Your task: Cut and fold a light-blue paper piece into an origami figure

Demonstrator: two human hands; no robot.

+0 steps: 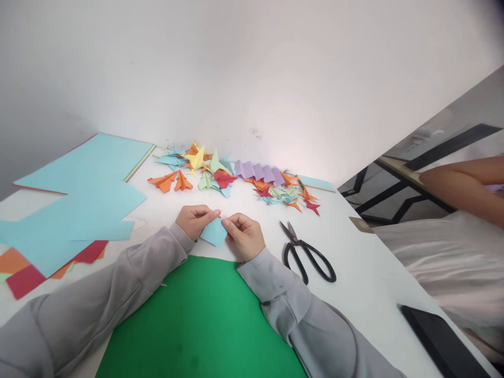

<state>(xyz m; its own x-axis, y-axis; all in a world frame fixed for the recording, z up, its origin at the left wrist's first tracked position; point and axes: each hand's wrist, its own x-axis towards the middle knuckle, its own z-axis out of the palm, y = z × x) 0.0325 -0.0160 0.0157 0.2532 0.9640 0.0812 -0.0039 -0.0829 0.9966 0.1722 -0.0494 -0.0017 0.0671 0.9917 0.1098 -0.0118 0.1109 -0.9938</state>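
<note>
Between my two hands is a small light blue piece of paper (214, 233), its lower corner pointing toward me. My left hand (196, 220) pinches its upper left side with thumb and finger. On the other side, my right hand (244, 234) grips the upper right edge, the thumb on top. Both hands are just beyond the far edge of a green sheet (197, 315). Open-bladed scissors with black handles (306, 252) lie to the right of my right hand. Folded paper planes and stars (197, 157) in several colours are heaped beyond my hands.
Large light blue sheets (90, 163) are stacked at the left, with red and orange paper (27, 281) under others. A purple pleated strip (258, 172) lies near the wall. A black phone (443, 341) rests at the right edge. Beside the table, another person's arm (464, 184) shows.
</note>
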